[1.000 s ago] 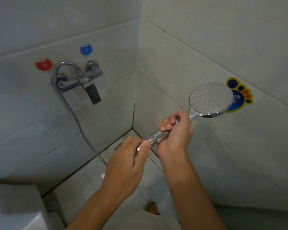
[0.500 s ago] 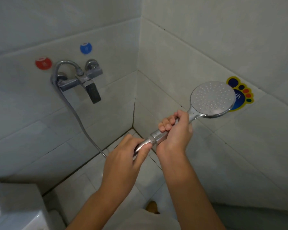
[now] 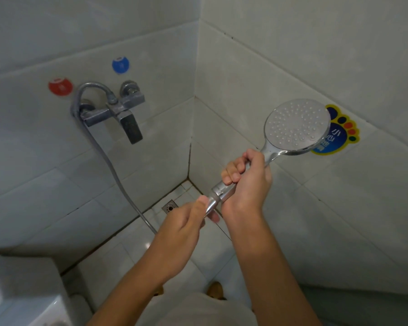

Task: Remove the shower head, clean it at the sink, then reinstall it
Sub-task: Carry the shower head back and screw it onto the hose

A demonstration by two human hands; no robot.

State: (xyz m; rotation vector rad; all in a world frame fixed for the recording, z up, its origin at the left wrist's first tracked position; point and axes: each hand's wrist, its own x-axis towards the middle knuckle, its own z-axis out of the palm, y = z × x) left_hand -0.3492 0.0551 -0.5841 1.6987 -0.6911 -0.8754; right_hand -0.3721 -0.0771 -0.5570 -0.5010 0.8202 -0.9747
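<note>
A chrome shower head (image 3: 296,125) with a round, dotted spray face points up and to the right, in front of the right wall. My right hand (image 3: 246,178) grips its handle, fingers curled round it. Just below, my left hand (image 3: 186,225) pinches the chrome hose nut (image 3: 211,204) at the handle's lower end between thumb and fingers. The grey hose (image 3: 118,182) runs from behind my left hand up the wall to the chrome mixer tap (image 3: 114,111).
Red (image 3: 60,86) and blue (image 3: 120,64) round stickers sit above the tap. A foot-shaped sticker (image 3: 339,135) is on the right wall behind the shower head. A floor drain (image 3: 170,207) lies in the corner. A white fixture (image 3: 21,292) stands at the lower left.
My left hand has turned on the hose nut, thumb now higher on it. The shower head and my right hand have stayed nearly still.
</note>
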